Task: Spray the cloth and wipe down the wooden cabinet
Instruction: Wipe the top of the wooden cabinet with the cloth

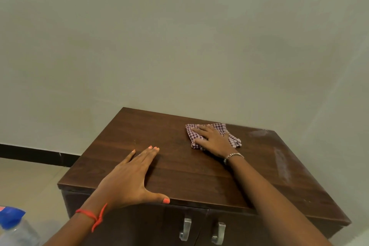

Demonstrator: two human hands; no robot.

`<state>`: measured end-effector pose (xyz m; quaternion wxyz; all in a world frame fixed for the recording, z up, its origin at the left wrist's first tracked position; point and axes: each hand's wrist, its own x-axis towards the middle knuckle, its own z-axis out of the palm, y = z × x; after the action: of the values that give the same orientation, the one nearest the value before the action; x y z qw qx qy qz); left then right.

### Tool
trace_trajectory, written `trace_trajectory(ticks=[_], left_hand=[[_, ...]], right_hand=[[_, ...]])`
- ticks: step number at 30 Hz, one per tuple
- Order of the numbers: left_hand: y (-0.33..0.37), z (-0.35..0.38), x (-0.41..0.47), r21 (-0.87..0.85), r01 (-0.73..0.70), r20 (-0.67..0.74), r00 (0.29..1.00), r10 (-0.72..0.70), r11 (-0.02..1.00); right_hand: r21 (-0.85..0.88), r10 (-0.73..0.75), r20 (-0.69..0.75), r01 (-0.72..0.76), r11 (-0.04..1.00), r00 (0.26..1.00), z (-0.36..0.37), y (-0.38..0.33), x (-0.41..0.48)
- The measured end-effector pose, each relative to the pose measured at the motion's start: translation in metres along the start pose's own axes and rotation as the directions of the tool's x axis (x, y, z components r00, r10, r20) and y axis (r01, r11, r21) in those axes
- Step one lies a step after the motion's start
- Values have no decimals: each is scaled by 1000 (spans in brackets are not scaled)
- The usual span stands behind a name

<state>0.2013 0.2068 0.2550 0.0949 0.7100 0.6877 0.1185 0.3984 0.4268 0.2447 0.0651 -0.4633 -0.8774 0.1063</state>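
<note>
From the head view, a dark brown wooden cabinet (pixel 179 168) with a flat, glossy top fills the lower middle of the frame, standing against a plain pale grey-green wall (pixel 179 36).

The right hand (pixel 214 141) lies palm down with fingers spread on a crumpled purple-and-white checked cloth (pixel 219 128), pressing it flat against the cabinet top rather than closing around it. The cloth sits toward the far edge of the top, at about one o'clock from the top's centre, near the wall. A thin silver bracelet (pixel 233 156) circles that wrist.

The left hand (pixel 129 177) rests open and flat on the bare wood at about eight o'clock from the centre, touching nothing else; its thumb hooks over the near front edge, and its nails are painted orange. A red-orange thread band (pixel 92 215) is tied round that wrist.

At three o'clock on the top, pale dull smears (pixel 281 164) show on the wood.

Below the front edge, at six o'clock, two grey metal handles (pixel 202 229) hang side by side on the cabinet doors.

At the frame's eight o'clock corner stands a clear plastic bottle with a blue top (pixel 14 225), on the beige floor (pixel 26 177) and well apart from the cloth. A black skirting strip (pixel 30 153) runs along the wall's foot at nine o'clock.
</note>
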Motion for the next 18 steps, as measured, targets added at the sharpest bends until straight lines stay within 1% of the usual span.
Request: trace_trajectory(ticks=[2, 4, 6, 8, 10, 12, 13, 15, 18], left_hand=[[-1, 0, 1, 8, 0, 8, 1000, 0, 1000], [-1, 1, 2, 11, -9, 12, 1000, 9, 1000], [0, 0, 2, 19, -3, 25, 1000, 2, 1000], [2, -1, 1, 24, 11, 36, 999, -12, 1000], [3, -2, 0, 21, 14, 38, 999, -15, 1000], [5, -3, 1, 13, 19, 45, 999, -19, 1000], [5, -3, 1, 11, 19, 48, 999, -20, 1000], [6, -5, 1, 12, 21, 51, 998, -22, 1000], [7, -5, 0, 19, 29, 62, 998, -31, 999]], right_hand=[[32, -93, -4, 93, 995, 996, -2, 4, -24], [97, -82, -63, 88, 991, 995, -6, 23, -46], [96, 20, -112, -9, 995, 994, -9, 44, -49], [30, 137, -107, -135, 990, 985, -12, 54, -32], [-23, 228, -89, -231, 973, 969, -12, 48, -2], [-47, 281, -87, -286, 957, 956, -8, 34, 28], [-47, 281, -81, -285, 957, 956, -7, 25, 39], [-52, 228, -74, -232, 971, 971, -2, 9, 55], [-25, 69, -50, -70, 997, 996, -2, 6, 47]])
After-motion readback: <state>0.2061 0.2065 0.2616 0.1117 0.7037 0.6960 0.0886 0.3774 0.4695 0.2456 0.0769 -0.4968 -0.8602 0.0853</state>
